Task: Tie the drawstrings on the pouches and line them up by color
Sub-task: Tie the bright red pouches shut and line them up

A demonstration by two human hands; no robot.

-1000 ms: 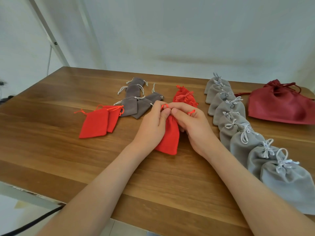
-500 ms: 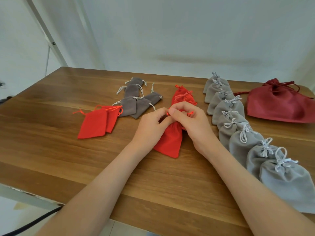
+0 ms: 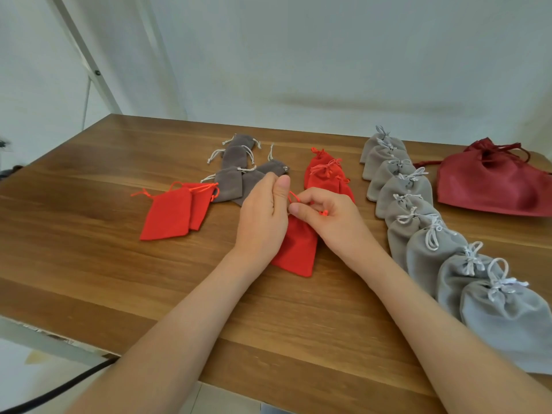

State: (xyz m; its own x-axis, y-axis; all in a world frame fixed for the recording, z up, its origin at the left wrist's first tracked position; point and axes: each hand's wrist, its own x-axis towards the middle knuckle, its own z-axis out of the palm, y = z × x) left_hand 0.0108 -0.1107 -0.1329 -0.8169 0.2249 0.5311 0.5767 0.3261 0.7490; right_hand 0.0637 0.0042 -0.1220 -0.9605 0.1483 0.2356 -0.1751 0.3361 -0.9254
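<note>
A small red pouch (image 3: 297,249) lies on the wooden table (image 3: 89,264) between my hands. My left hand (image 3: 263,219) and my right hand (image 3: 331,218) both pinch its red drawstring (image 3: 292,196) above the pouch mouth. Behind them lies a short stack of tied red pouches (image 3: 324,171). Two flat, untied red pouches (image 3: 174,210) lie to the left. A heap of dark grey pouches (image 3: 239,168) with loose white cords sits behind those. A long row of tied light grey pouches (image 3: 418,216) runs down the right side.
A larger dark red drawstring bag (image 3: 493,183) rests at the far right near the table's back edge. A white wall rises behind the table, and a slanted white pole (image 3: 86,55) stands at the back left. A black cable (image 3: 44,395) runs below the front edge.
My left hand has risen and turned thumb-up while my right hand drew the string toward itself. The red pouch shifted slightly nearer to me.
</note>
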